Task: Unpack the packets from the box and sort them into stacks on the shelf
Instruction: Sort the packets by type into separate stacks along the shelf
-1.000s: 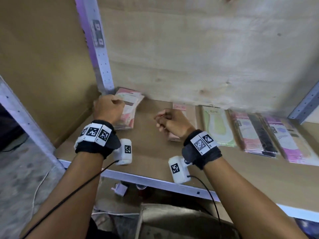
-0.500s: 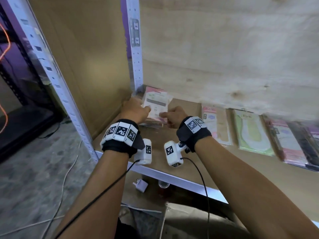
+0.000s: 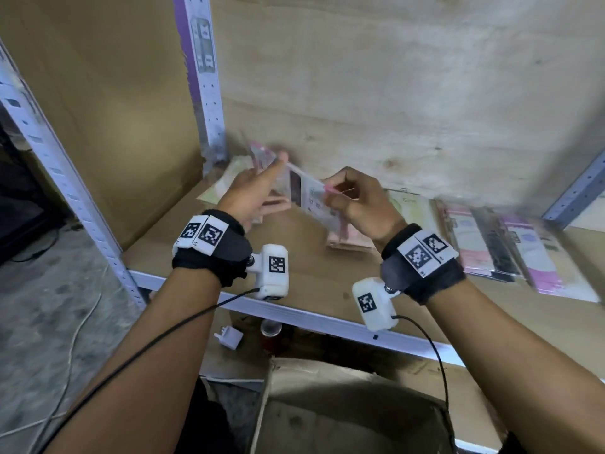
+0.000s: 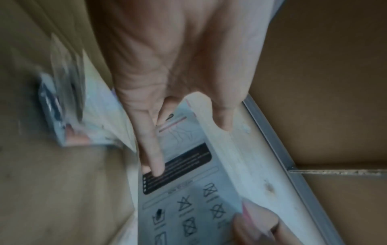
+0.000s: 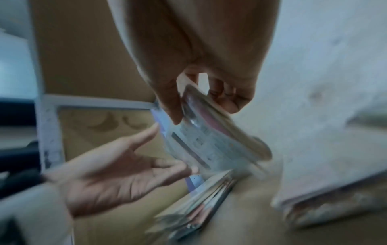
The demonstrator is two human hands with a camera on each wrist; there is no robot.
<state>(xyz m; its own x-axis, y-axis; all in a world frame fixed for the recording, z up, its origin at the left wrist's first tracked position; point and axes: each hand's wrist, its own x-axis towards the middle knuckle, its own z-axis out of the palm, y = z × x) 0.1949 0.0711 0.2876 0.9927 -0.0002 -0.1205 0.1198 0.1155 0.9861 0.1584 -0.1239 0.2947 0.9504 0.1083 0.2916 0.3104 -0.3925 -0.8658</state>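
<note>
A clear packet (image 3: 302, 190) with a white printed card and a black label hangs tilted above the shelf board (image 3: 304, 273). My right hand (image 3: 334, 195) pinches its right end between thumb and fingers. My left hand (image 3: 273, 181) is flat, its straight fingers (image 4: 151, 149) lying against the packet's (image 4: 184, 190) printed back. In the right wrist view my right hand (image 5: 194, 102) grips the packet (image 5: 209, 137) from above, beside my spread left hand (image 5: 117, 167). A loose stack of packets (image 3: 347, 239) lies under the right hand. Another pile (image 3: 226, 183) sits in the back left corner.
Further right lie a green packet (image 3: 414, 209), pink and black packets (image 3: 484, 247) and a purple one (image 3: 550, 260). A metal post (image 3: 204, 80) stands at the corner. The shelf's front rail (image 3: 327, 320) runs above an open cardboard box (image 3: 343, 417). A cable (image 3: 75, 342) crosses the floor.
My right hand came over to the corner pile and took a packet. The packet is now lifted off the pile and tilted between both hands. My left hand has uncurled.
</note>
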